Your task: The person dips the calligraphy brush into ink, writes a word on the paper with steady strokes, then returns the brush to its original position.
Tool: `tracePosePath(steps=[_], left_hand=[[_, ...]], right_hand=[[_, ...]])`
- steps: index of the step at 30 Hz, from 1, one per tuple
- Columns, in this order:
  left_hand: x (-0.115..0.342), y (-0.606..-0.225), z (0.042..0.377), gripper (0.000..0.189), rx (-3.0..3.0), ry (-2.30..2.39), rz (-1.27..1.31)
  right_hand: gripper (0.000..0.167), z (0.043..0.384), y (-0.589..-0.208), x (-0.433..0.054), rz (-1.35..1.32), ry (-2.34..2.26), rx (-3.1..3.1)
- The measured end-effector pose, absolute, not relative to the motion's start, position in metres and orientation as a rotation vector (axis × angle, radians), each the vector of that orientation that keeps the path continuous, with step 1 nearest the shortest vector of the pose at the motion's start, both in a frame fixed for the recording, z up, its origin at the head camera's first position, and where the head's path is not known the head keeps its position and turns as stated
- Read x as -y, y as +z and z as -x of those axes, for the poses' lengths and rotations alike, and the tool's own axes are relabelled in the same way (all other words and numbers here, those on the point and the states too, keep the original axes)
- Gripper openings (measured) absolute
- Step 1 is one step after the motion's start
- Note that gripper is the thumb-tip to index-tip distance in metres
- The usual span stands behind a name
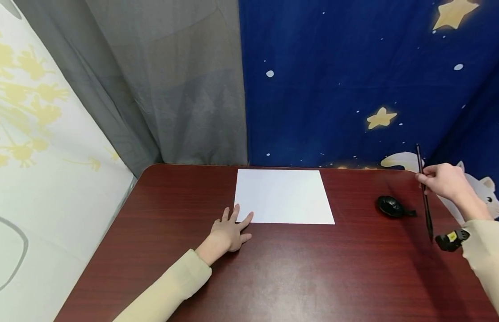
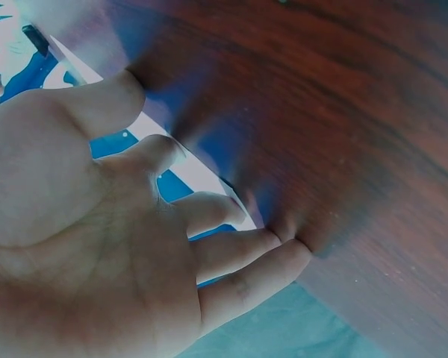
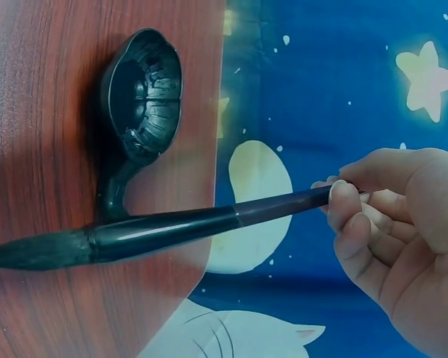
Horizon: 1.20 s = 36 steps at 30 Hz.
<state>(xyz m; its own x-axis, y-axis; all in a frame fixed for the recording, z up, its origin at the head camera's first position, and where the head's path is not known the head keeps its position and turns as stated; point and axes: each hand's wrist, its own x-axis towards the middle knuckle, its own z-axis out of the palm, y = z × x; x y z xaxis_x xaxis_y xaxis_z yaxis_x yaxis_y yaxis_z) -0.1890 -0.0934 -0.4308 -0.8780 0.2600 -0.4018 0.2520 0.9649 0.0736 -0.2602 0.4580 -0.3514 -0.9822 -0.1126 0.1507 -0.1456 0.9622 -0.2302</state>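
In the head view my right hand [image 1: 446, 181] pinches a dark writing brush [image 1: 428, 210] by its handle, tip pointing down, at the table's right side. The right wrist view shows the brush's dark bristles [image 3: 41, 252] and the thumb and fingertips round the handle. Beside it a black ink dish [image 1: 391, 207] with a short handle sits on the table; its ridged hollow [image 3: 143, 97] looks wet and dark inside. My left hand [image 1: 227, 233] lies with spread fingers at the lower left corner of a blank white sheet of paper [image 1: 283, 197], fingertips touching down there.
The dark red wooden table [image 1: 185, 210] reaches back to a grey curtain [image 1: 185, 89] and a blue star-patterned curtain [image 1: 314, 89]. A white patterned cloth [image 1: 52, 179] hangs along the left side. A black wrist camera [image 1: 450, 240] sits at the right sleeve.
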Motion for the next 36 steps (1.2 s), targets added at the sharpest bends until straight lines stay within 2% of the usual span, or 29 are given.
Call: tracePosePath(steps=[14, 36], left_hand=[[0.095, -0.432, 0.19, 0.062, -2.701, 0.033, -0.377], [0.092, -0.433, 0.188, 0.063, -2.718, -0.035, -0.385]], right_hand=[[0.026, 0.256, -0.34, -0.452, -0.205, 0.406, 2.904], [0.028, 0.247, -0.33, -0.441, -0.045, 0.361, 2.774]])
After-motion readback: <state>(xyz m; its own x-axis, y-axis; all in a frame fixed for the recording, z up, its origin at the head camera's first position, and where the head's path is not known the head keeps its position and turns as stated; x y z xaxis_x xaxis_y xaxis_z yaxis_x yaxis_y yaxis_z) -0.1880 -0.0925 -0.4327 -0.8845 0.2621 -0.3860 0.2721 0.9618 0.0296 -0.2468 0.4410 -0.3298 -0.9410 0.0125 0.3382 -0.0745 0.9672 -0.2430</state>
